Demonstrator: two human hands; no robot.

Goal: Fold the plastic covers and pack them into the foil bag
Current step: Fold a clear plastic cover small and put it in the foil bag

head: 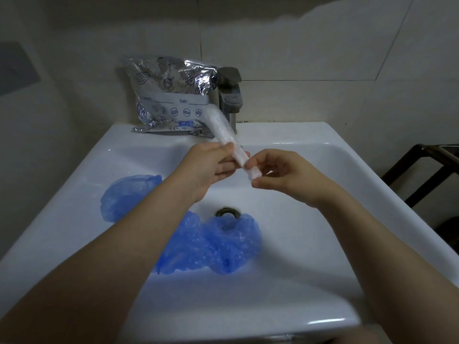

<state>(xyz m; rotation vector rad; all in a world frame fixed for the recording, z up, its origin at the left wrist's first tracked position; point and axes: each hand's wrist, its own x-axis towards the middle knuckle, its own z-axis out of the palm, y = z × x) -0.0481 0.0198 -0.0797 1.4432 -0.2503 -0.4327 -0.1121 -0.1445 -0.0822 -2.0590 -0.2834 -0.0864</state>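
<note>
Both hands are raised above the white sink [293,249], working one pale plastic cover [224,131] rolled into a narrow strip. The left hand [211,165] has its grip pinched on the strip near the middle, thumb on top and fingers curled beneath. The right hand [283,171] has its grip pinched on the lower end of the same strip, fingertips pressed together around it. The strip slants up and away from the hands towards the foil bag [171,95], which stands on the back ledge of the sink, leaning by the faucet [231,93]; whether the strip's far end touches the bag cannot be told. One blue cover [126,194] lies spread on the left slope of the basin. A second, crumpled blue cover [211,244] lies at the basin bottom, partly over the drain [227,212]. A dark frame [422,170] stands at the right edge, beside the sink
</note>
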